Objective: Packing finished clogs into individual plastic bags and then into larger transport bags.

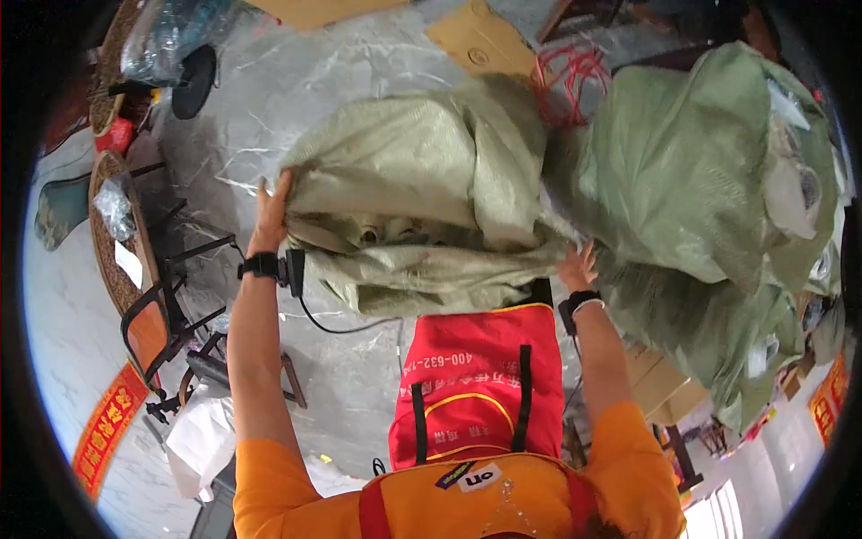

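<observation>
A large olive-green woven sack (404, 153) lies in front of me, its mouth gaping toward me. Inside are dark and pale shapes, too shadowed to name. At the sack's left edge my left hand (270, 216) has its fingers closed on the fabric. My right hand (576, 268) is at the right end of the mouth, fingers spread beside the fabric. Dark straps with small black devices circle both wrists. A red apron (476, 382) with black straps hangs below the sack, against my orange shirt.
Another bulky green sack (682, 171) stands at right, with pale items in its opening. Pink cord (573, 81) and flattened cardboard (480, 38) lie behind. Chairs (148, 332) and a brown-edged bench (121, 234) line the left side. A cardboard box (660, 382) is at lower right.
</observation>
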`<action>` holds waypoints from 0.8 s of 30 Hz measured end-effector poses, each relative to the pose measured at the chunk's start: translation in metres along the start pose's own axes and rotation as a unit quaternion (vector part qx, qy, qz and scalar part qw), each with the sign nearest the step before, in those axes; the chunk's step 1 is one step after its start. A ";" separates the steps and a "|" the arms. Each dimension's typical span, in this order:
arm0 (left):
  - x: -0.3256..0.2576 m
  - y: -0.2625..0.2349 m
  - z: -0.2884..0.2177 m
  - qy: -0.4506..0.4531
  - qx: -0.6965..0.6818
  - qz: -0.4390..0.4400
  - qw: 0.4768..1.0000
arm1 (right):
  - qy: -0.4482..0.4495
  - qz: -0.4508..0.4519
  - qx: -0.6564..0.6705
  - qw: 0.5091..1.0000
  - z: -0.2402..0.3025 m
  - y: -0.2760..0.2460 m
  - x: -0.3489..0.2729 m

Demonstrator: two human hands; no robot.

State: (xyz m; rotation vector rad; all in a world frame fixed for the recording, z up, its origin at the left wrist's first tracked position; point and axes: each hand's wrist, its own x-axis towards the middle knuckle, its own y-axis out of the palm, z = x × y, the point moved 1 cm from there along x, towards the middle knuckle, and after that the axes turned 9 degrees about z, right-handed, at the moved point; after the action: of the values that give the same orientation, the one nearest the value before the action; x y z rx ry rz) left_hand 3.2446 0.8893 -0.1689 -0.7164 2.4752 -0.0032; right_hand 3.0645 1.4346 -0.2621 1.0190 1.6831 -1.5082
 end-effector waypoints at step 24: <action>-0.132 0.208 0.107 -0.091 0.212 0.356 0.906 | -0.145 0.111 -0.161 0.970 -0.008 0.150 0.076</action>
State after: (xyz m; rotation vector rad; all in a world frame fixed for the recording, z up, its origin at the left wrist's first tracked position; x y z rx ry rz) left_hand 3.2898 1.1484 -0.2231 0.3695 2.2967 -0.1864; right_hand 3.1593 1.4574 -0.3997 0.7442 1.4889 -1.1301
